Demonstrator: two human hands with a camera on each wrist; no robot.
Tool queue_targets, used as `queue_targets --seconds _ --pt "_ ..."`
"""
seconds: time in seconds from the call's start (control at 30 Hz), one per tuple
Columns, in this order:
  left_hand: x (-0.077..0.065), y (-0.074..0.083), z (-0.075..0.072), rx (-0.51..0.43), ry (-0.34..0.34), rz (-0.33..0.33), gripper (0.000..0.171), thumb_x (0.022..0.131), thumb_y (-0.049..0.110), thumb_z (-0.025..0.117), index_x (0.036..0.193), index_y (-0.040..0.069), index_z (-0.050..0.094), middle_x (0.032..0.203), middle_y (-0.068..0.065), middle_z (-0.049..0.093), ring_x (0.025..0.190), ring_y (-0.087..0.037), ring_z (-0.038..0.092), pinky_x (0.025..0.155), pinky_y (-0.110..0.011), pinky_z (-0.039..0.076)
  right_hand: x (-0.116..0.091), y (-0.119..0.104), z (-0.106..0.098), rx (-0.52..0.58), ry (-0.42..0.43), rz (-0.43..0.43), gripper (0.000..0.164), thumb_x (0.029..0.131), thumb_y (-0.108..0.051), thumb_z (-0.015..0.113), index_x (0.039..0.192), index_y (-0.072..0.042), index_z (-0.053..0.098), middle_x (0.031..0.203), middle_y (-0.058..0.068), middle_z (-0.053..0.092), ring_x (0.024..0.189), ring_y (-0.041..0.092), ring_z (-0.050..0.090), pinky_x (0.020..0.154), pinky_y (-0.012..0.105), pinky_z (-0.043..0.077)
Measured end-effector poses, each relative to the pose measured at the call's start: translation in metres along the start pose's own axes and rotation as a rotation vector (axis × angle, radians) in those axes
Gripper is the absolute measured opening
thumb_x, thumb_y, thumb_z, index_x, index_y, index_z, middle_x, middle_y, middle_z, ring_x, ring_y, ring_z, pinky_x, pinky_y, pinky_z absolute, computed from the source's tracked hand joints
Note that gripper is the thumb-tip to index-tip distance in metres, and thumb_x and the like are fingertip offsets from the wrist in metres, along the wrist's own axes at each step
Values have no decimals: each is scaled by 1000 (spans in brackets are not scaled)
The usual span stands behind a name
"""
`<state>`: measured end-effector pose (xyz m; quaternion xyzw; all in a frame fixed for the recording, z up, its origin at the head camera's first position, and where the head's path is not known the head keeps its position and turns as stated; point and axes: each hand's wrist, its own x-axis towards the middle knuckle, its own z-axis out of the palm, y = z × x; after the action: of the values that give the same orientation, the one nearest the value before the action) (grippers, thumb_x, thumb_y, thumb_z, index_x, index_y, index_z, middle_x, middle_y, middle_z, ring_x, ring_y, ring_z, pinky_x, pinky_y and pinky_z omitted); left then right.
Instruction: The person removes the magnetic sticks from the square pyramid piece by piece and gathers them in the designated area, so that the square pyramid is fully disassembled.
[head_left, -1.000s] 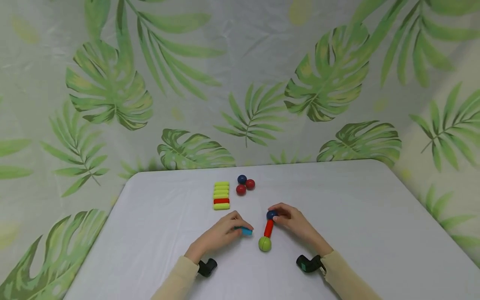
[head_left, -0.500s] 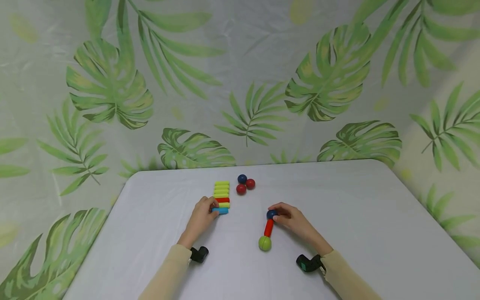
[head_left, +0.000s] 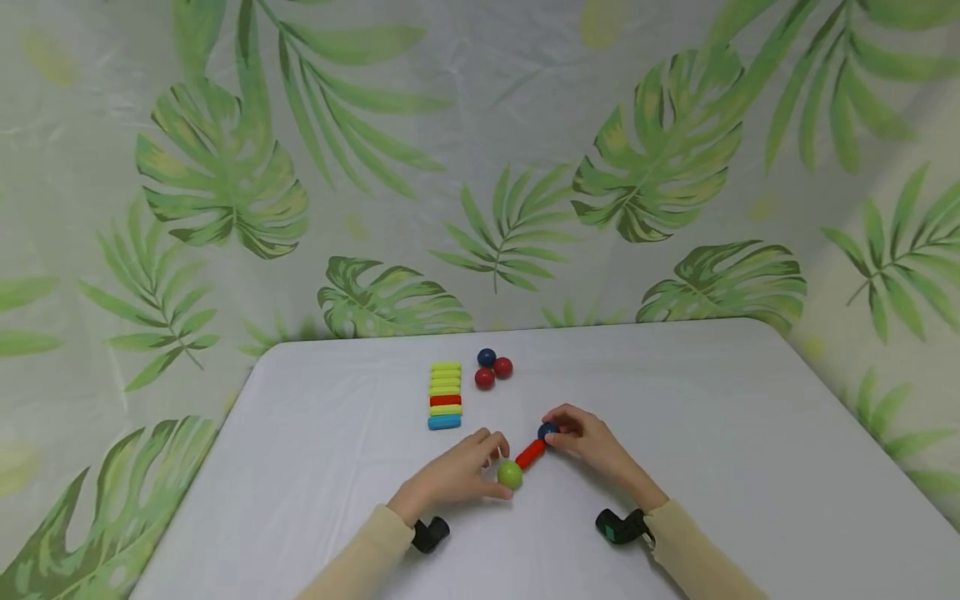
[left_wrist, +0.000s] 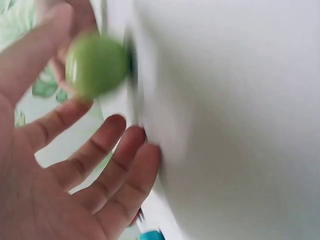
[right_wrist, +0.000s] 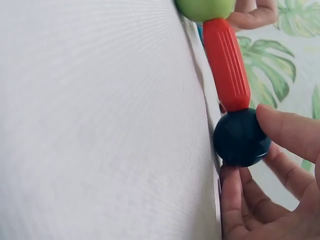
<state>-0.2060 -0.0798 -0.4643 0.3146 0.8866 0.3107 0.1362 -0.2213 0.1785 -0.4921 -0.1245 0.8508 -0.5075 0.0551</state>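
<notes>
In the head view a blue ball [head_left: 548, 432], a red ribbed rod [head_left: 530, 455] and a green ball [head_left: 510, 475] form one line, joined end to end. My right hand [head_left: 590, 442] pinches the blue ball between thumb and fingers. At the other end my left hand [head_left: 463, 471] has its thumb and fingers spread on either side of the green ball. The left wrist view shows the green ball [left_wrist: 97, 65] blurred, the index fingertip right at its underside and the other fingers loosely extended. The right wrist view shows the red rod [right_wrist: 227, 65] meeting the blue ball [right_wrist: 241, 137].
A column of yellow rods [head_left: 446, 382] with one red rod [head_left: 446, 401] among them lies beyond my left hand; a light-blue rod [head_left: 445, 422] is at its near end. Two red balls [head_left: 484, 379] and another blue ball [head_left: 487, 357] sit together farther back on the white table [head_left: 712, 400].
My left hand set the light-blue rod down at the column's near end, let go and came back right to the green ball. The green ball's end of the joined piece has swung left.
</notes>
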Motion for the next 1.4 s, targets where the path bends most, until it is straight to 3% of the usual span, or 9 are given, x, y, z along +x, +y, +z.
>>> queue_targets --seconds 0.17,0.33,0.43,0.63,0.83,1.07,1.17,1.3,1.4 --pt "8 9 6 176 -14 27 29 85 14 73 108 19 56 94 7 47 82 -8 48 75 -20 45 -4 -1 -4 -16 -45 8 27 87 -19 71 108 -6 61 102 5 61 92 21 53 81 31 46" --pt "15 5 -3 188 -44 16 27 86 13 70 110 22 62 95 7 48 83 -9 48 74 -20 45 -9 -7 -8 18 -121 -10 26 88 -14 69 110 -2 61 104 8 61 93 23 53 82 33 45" --pt "26 -2 -6 83 36 9 27 87 11 67 112 18 60 99 5 52 88 -12 51 76 -22 46 -11 -11 -9 27 -129 -4 27 89 -16 69 110 -2 61 103 9 61 92 22 54 81 34 45" --pt "63 -12 -8 -109 335 -74 30 87 3 69 113 9 56 113 -4 60 92 -18 55 82 -26 49 -6 2 -6 31 -118 14 28 88 -23 70 110 -8 63 102 4 61 92 22 55 82 36 45" --pt "82 -15 -6 32 395 -176 28 87 2 69 111 10 56 107 -6 59 92 -22 52 85 -33 49 -7 -1 -5 40 -123 -9 29 88 -21 70 111 -5 63 106 7 62 93 22 54 83 36 44" --pt "78 -16 -8 130 464 -140 28 87 3 68 113 9 58 112 -9 54 90 -22 54 84 -33 49 -9 -4 -6 43 -113 -14 29 89 -20 70 112 -4 63 105 7 61 92 21 53 80 35 45" --pt "67 -11 -6 60 415 -109 27 88 5 68 113 9 58 111 -8 52 86 -20 54 79 -29 50 -8 -3 -8 31 -111 -10 29 89 -20 70 112 -5 63 105 7 61 92 21 53 81 36 44" --pt "50 -1 4 -26 162 -53 26 88 12 70 111 14 57 104 -1 54 89 -15 52 77 -25 48 -5 4 -9 10 -106 -17 28 89 -20 69 112 -5 63 105 6 62 92 21 54 82 36 44" --pt "45 6 14 36 36 5 28 88 15 71 112 18 57 99 4 56 91 -11 51 79 -23 46 -4 8 -9 8 -98 -34 27 89 -18 69 112 -5 63 105 7 62 92 22 54 81 36 45"
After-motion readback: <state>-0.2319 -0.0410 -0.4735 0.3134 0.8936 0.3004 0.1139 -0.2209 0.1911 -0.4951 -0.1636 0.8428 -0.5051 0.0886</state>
